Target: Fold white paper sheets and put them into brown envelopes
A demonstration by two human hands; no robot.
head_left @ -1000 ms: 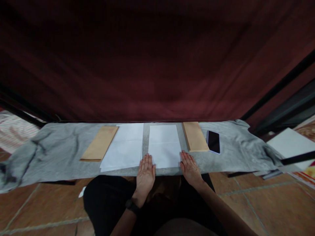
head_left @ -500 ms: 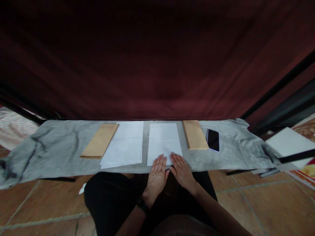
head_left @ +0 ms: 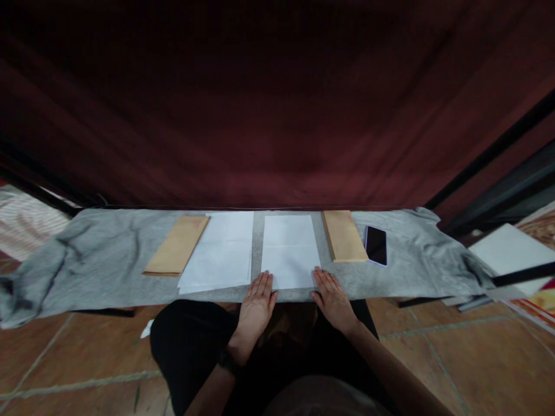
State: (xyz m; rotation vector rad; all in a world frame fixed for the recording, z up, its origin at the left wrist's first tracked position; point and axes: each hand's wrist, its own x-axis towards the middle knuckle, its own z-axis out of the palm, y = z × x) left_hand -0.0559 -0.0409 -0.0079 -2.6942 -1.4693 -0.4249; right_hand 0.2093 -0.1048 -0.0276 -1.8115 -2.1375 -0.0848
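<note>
White sheet (head_left: pixel 289 237) is laid flat, long sides run 12 to 6, on the tabletop (head_left: pixel 108 260); its 6 o'clock edge is set near the tabletop's near edge. Faint crosswise line seen around the middle. One layer or several: can't be told.

Sheet's 7 o'clock corner is covered by the left hand (head_left: pixel 256 306), 5 o'clock corner by the right hand (head_left: pixel 336 307). Both palms down, fingers straight and laid side by side, thumbs angled inward, nothing pinched. Pressure can't be judged.

At 9, just beside: white paper stack (head_left: pixel 222 248), edges slightly misaligned. Past it, brown envelopes (head_left: pixel 176 248), touching or lapping the stack. At 3: brown stack (head_left: pixel 346 236), then phone (head_left: pixel 376 245), screen dark, at or touching that stack's near corner. Tabletop is draped in rumpled grey cloth (head_left: pixel 416 260). Dark red curtain (head_left: pixel 277 144) hung at 12.

Risks, as judged: sheet could be skewed or buckled if pushed unevenly by the two hands. Soft cloth could be dragged along, shifting everything. Sheet could be pulled over the near edge; little margin left. Brown stack could be bumped by the right hand, and the phone nudged with it.
</note>
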